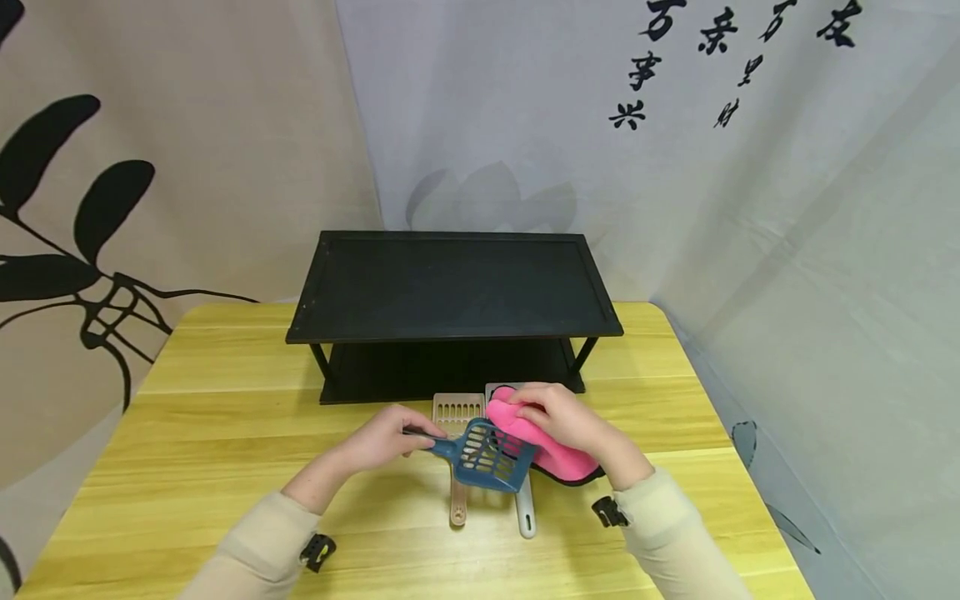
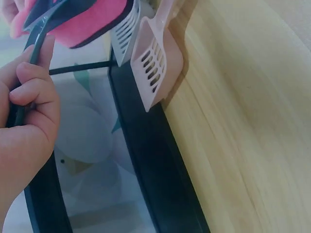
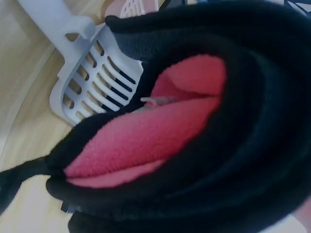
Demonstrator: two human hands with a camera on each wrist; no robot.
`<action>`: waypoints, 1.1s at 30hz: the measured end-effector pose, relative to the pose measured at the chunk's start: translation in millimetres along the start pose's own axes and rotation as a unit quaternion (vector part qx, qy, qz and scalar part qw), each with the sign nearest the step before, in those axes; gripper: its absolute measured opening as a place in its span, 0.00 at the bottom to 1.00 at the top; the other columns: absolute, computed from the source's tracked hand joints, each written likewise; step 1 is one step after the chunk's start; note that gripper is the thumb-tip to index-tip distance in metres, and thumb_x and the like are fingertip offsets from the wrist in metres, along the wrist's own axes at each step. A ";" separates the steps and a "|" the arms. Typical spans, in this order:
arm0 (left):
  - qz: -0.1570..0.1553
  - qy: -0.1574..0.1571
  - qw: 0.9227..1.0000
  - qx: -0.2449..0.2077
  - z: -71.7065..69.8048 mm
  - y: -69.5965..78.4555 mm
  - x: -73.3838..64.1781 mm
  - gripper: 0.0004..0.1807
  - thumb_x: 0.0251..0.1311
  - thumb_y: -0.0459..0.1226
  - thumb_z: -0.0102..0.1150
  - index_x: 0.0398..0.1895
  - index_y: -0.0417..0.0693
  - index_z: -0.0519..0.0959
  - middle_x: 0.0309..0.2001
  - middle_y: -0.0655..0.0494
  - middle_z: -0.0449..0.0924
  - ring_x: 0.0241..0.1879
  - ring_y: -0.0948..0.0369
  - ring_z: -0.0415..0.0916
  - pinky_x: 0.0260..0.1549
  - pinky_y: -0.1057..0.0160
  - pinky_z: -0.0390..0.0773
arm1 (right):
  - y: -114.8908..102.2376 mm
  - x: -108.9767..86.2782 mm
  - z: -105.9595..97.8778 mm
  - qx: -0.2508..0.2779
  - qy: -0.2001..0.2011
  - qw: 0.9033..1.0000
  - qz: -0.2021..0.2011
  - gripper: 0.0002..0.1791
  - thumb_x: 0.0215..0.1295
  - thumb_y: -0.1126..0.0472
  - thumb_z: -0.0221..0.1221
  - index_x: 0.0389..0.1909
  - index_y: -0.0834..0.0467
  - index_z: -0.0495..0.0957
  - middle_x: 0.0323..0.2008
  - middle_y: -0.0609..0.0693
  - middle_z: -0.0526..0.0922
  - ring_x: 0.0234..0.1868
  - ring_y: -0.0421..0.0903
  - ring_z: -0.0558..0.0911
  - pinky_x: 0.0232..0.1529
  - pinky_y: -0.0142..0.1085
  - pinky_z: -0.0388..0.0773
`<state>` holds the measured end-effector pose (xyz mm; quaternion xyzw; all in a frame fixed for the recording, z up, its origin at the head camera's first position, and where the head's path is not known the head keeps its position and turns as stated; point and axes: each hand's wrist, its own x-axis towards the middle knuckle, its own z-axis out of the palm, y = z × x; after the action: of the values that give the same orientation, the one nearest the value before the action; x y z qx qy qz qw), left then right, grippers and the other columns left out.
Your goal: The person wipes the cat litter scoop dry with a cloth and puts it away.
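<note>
By its handle, my left hand (image 1: 386, 437) grips a blue slotted litter scoop (image 1: 489, 478), raised above the table. Pink fleece cloth (image 1: 551, 450) with black edging hangs from my right hand (image 1: 566, 417), pinched between thumb and fingers. Its far end meets or overlaps the blue scoop's head. The right wrist view shows the cloth's folds and black trim close up, hiding the right fingers. Below lie a pale pink scoop (image 2: 171, 58) and a whitish-grey scoop (image 3: 80, 39), side by side, heads towards the shelf.
A black two-tier shelf (image 1: 457, 287) stands at the back of the wooden table (image 1: 225, 467), just beyond the scoop heads. Printed curtains (image 1: 675, 208) hang behind and beside the table.
</note>
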<state>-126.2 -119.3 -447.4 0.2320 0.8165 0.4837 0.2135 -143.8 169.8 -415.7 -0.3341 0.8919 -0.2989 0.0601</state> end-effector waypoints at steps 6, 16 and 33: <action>-0.008 -0.001 1.000 -0.015 -9.7 -6.3 -4.4 0.10 0.60 0.32 0.57 0.41 0.38 0.83 0.32 0.50 0.79 0.18 0.67 0.62 0.18 0.72 0.64 | 10.4 -11.6 -19.1 0.030 0.015 0.999 0.035 0.09 0.62 0.67 0.57 0.42 0.61 0.81 0.42 0.54 0.83 0.44 0.49 0.80 0.49 0.40 0.78; 0.054 -0.068 0.996 -0.032 -21.8 7.7 0.1 0.11 0.59 0.35 0.60 0.42 0.40 0.83 0.34 0.49 0.82 0.22 0.67 0.66 0.22 0.72 0.70 | 12.7 -1.1 -6.7 0.282 -0.013 0.956 0.081 0.09 0.69 0.65 0.49 0.44 0.64 0.75 0.34 0.51 0.75 0.29 0.39 0.72 0.29 0.30 0.71; 0.018 -0.053 0.996 -0.069 -20.0 1.3 1.4 0.11 0.61 0.33 0.56 0.43 0.35 0.82 0.21 0.56 0.69 0.17 0.68 0.59 0.17 0.73 0.60 | 5.5 2.9 3.2 0.372 -0.014 0.927 0.052 0.09 0.70 0.66 0.46 0.41 0.67 0.72 0.24 0.42 0.73 0.21 0.36 0.70 0.25 0.27 0.70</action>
<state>-138.6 -131.7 -437.6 0.2565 0.7643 0.5299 0.2632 -148.1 169.7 -421.1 -0.2446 0.7320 -0.6010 0.2078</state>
